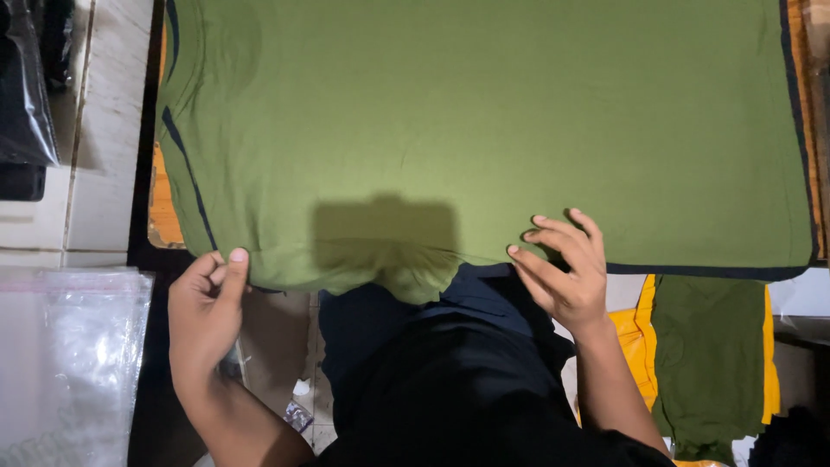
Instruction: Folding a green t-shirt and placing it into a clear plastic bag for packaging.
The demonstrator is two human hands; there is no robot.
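Head view looks straight down on a big olive-green garment (484,130), spread flat over a work surface with its near hem hanging toward the person. That green garment is the landmark for everything else here. The left hand (206,316) sits at its near-left corner, thumb pressed against the curled fingers, and it looks like it's pinching the hem edge, though the actual contact is hard to make out. The right hand (566,264) rests on the near hem further right, fingers spread apart and lying loosely on the cloth, not clamped on anything. My read is that it's a light, floppy knit: soft, zero stiffness, not slippery, not fragile, and it'll sag and wrinkle wherever it isn't supported. So the corners and the hem line are the sensible spots to take hold, one hand per side, since grabbing mid-panel would just bunch it up. A dark trim (186,164) runs down its left edge and along the near-right hem. Left of the garment and below its corner there's a stack of clear plastic bags (73,363), flat, glossy, see-through. Below its right end hangs another folded green piece (709,363) over something bright yellow (631,346). Up at the far left is a dark shiny bag (22,86). No labels or signs that I can make out.
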